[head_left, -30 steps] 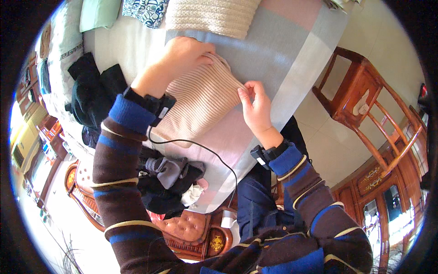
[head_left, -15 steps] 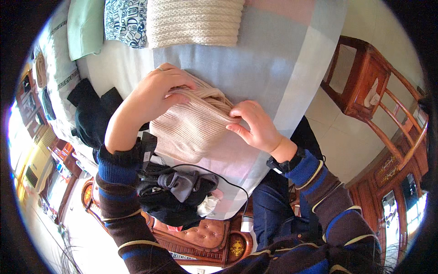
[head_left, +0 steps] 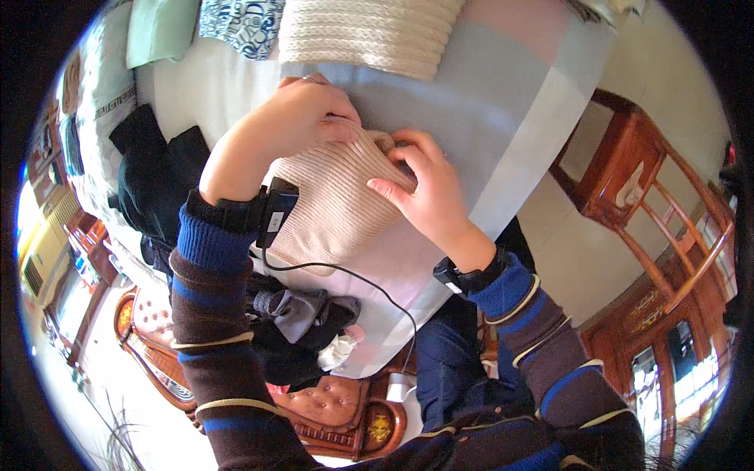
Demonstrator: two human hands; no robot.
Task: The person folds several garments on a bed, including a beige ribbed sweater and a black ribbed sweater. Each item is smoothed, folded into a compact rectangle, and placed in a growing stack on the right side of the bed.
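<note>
Holding beige knitwear by its far edge: left grip pinched, right grip curled.

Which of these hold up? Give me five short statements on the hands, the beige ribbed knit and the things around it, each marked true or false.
1. The left hand grips the far edge of the beige ribbed knit. True.
2. The right hand is well apart from the beige ribbed knit. False: it touches its right side.
3. A cream chunky knit lies beyond the beige ribbed knit. True.
4. The wooden chair stands to the left of the checked cloth. False: it stands to the right.
5. The light green cloth lies left of the blue-and-white patterned cloth. True.
</note>
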